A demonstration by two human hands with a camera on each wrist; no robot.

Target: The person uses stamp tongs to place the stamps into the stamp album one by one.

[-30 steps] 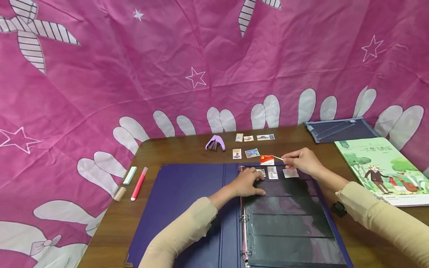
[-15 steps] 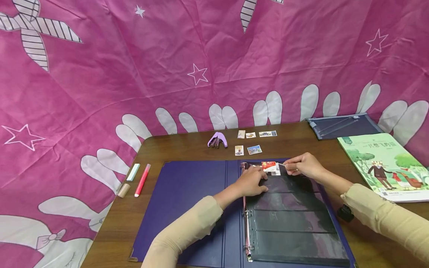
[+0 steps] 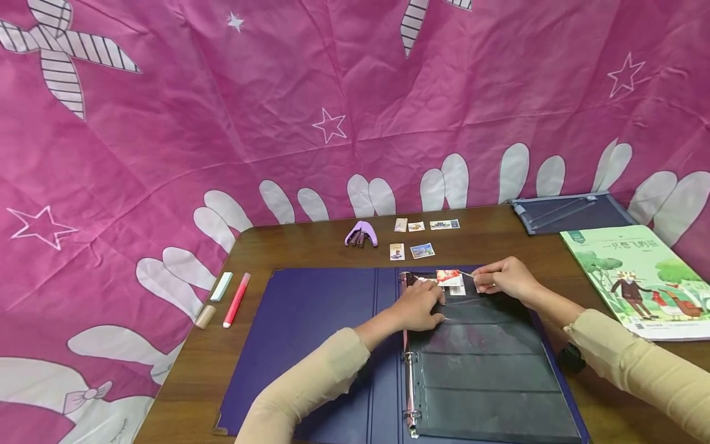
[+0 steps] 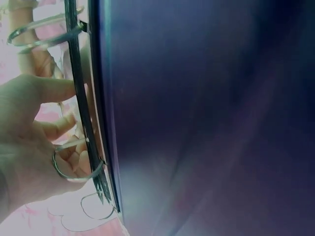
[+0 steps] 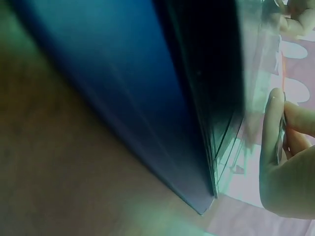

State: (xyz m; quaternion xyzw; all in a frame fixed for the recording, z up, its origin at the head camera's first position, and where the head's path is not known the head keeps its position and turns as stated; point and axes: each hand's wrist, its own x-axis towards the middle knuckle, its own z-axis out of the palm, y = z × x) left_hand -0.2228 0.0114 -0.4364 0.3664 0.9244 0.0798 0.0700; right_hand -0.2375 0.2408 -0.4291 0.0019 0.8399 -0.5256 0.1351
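Note:
A purple ring binder (image 3: pixel 310 327) lies open on the wooden table (image 3: pixel 294 246), with black pocket pages (image 3: pixel 488 373) on its right side. My right hand (image 3: pixel 506 279) pinches slim tweezers (image 3: pixel 468 274), whose metal also shows between thumb and fingers (image 5: pixel 281 140) in the right wrist view. At the tweezers' tip, a red and white stamp (image 3: pixel 448 277) is over the page's top row. Just below it a pale stamp (image 3: pixel 457 290) shows partly. My left hand (image 3: pixel 418 306) rests on the page's upper left, beside the rings (image 4: pixel 56 37), thumb spread from the fingers.
Several loose stamps (image 3: pixel 423 250) lie behind the binder, near a purple clip-like object (image 3: pixel 361 234). A green picture book (image 3: pixel 638 277) and a dark zip pouch (image 3: pixel 574 213) are at right. A red marker (image 3: pixel 236 301) and small blocks (image 3: pixel 221 287) lie at left.
The right hand has brought the red stamp from behind the page's top edge down over the top row. My left hand stays on the page. The view shifts slightly.

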